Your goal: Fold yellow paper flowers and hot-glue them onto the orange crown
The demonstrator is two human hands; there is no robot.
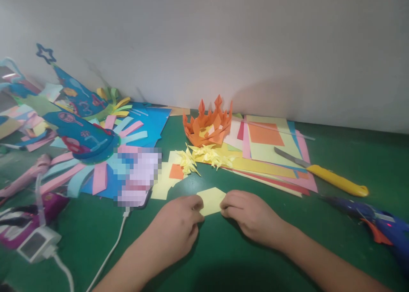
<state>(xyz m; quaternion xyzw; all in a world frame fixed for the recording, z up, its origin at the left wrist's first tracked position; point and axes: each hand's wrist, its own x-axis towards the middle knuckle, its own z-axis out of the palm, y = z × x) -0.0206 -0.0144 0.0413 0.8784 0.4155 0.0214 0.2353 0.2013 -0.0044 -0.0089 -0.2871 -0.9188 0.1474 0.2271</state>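
The held paper (211, 200) is pale yellow, the crown (219, 138) orange, the tabletop (367, 155) green.

Knife (322, 174) near glue gun (385, 221)

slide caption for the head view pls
Left hand and right hand hold pale yellow paper near orange crown-shaped origami.
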